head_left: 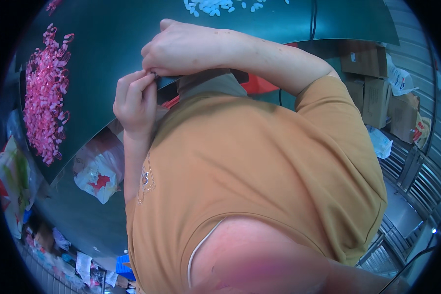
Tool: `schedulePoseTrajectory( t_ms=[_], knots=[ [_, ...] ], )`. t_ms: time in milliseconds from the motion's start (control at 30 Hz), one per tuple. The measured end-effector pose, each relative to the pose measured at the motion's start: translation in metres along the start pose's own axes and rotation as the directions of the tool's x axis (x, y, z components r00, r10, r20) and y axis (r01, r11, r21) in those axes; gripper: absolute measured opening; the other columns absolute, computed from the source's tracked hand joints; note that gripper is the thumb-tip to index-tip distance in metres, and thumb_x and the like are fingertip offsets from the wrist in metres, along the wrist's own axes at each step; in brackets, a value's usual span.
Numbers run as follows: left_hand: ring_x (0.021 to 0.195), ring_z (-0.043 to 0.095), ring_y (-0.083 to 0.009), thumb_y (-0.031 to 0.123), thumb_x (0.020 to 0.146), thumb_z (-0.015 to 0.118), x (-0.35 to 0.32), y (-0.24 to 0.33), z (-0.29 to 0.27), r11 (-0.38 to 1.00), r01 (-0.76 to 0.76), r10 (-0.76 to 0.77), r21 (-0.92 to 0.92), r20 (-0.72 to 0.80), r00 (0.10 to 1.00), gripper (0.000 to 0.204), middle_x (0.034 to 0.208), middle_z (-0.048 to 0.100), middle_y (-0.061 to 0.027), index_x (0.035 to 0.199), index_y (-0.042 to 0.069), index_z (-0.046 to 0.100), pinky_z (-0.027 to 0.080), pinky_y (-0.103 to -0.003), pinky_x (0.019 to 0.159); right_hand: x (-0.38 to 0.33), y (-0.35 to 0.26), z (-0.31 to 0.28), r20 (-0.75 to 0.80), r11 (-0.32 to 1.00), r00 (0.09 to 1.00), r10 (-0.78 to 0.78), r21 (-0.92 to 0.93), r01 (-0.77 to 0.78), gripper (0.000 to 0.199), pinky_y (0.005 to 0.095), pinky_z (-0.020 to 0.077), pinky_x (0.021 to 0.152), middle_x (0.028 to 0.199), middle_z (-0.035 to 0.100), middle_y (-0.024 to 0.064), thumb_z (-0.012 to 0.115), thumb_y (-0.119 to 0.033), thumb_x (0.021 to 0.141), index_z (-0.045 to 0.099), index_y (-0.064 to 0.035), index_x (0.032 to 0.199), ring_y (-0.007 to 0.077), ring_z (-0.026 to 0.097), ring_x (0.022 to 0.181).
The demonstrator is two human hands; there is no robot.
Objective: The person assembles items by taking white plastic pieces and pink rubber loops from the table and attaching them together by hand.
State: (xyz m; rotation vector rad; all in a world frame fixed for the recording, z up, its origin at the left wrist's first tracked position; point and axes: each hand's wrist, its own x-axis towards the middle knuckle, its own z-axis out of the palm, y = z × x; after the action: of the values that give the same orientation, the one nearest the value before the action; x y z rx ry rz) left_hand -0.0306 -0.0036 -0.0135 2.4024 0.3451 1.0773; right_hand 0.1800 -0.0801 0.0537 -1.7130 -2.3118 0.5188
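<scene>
A green table spans the upper left, pink pieces heaped at far left, white pieces at the top; boxes stack upper right. Upper left, my left hand pinches a bit, tiny, dark, mostly hidden; my right hand curls beside it, its grip unclear.

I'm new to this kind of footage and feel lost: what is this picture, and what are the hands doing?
No machine here, just someone's bare left hand and right hand, meeting. A wide fisheye camera on the head looks down, so straight edges bend. The left fingertips seem to pinch a small dark thing, too hidden to identify; the right fingertips are out of sight. On the dark green table lie a pink heap of small pieces and, at the top, scattered white pieces.
</scene>
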Motion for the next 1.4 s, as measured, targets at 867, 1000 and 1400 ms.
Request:
schedulePoseTrajectory(
  t_ms=[867, 1000, 1400],
  knots=[
    [0.098, 0.076, -0.0252, -0.013, 0.087, 0.082, 0.001, 0.004, -0.002, 0.994, 0.061, -0.062, -0.091, -0.002, 0.998, 0.020, 0.106, 0.076, -0.0139, 0.101, 0.001, 0.077, 0.063, -0.034, 0.086, -0.065, 0.055, -0.020, -0.438, 0.886, 0.860, 0.262, -0.244, -0.394, 0.014, 0.0507, 0.0455, 0.093, 0.102, 0.071, 0.0062, 0.075, -0.024, 0.098, 0.077, -0.0138, 0.108, 0.0289, 0.071, 0.105],
    [0.098, 0.076, -0.0255, -0.013, 0.087, 0.082, 0.002, 0.005, -0.003, 0.990, 0.083, -0.083, -0.115, 0.007, 0.997, 0.020, 0.105, 0.076, -0.0140, 0.101, 0.000, 0.077, 0.062, -0.035, 0.086, -0.067, 0.055, -0.018, -0.443, 0.892, 0.868, 0.224, -0.266, -0.365, 0.014, 0.0505, 0.0456, 0.092, 0.100, 0.071, 0.0067, 0.075, -0.025, 0.098, 0.077, -0.0138, 0.107, 0.0290, 0.071, 0.104],
    [0.089, 0.076, -0.0230, -0.008, 0.088, 0.079, 0.020, 0.008, -0.004, 0.984, 0.113, -0.111, -0.141, 0.023, 0.994, 0.016, 0.100, 0.074, -0.0119, 0.099, 0.003, 0.076, 0.062, -0.033, 0.075, -0.041, 0.016, 0.011, -0.496, 0.998, 0.866, -0.065, -0.051, 0.046, 0.013, 0.0464, 0.0513, 0.104, 0.097, 0.073, -0.0011, 0.077, -0.030, 0.098, 0.083, -0.0192, 0.103, 0.0212, 0.075, 0.093]
  ],
)
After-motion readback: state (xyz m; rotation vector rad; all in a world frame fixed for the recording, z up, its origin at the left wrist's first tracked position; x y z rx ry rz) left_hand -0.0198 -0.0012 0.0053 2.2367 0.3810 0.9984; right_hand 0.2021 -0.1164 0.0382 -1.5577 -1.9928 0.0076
